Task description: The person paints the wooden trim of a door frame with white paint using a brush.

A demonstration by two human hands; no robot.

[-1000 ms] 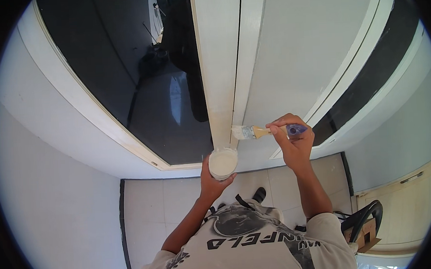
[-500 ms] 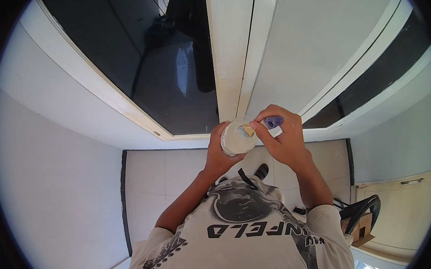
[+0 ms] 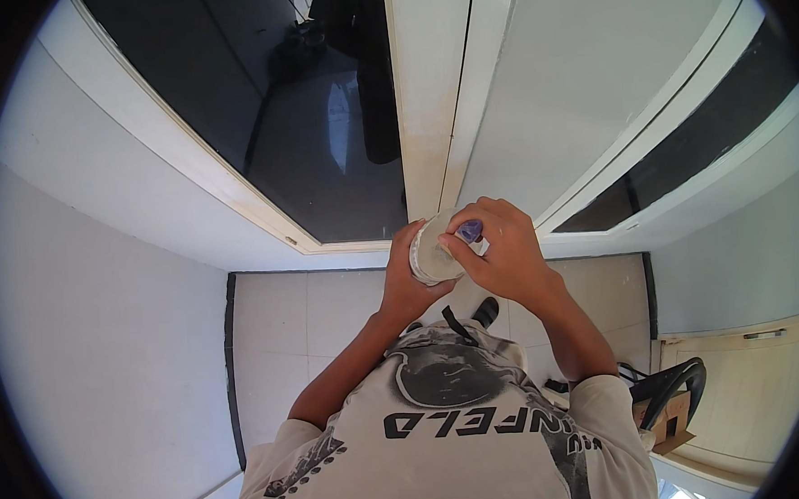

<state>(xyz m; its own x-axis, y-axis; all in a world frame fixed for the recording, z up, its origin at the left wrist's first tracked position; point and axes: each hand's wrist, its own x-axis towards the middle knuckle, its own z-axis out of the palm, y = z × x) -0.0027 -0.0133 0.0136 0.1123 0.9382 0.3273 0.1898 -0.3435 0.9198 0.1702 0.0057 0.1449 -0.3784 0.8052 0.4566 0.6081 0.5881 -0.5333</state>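
Both bare forearms rise from the lower edge and converge in front of the chest. The left hand (image 3: pixel 407 272) is curled, fingers wrapped around what it grips, wrist bent slightly inward. The right hand (image 3: pixel 505 253) sits just beside it, touching, knuckles up, fingers pinched closed together toward the left hand, elbow angled out to the right

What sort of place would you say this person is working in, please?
Probably a room in a home, at a window or glazed door: a white painted frame holds a dark glass pane, pale square floor tiles lie below, and plain white walls stand alongside.
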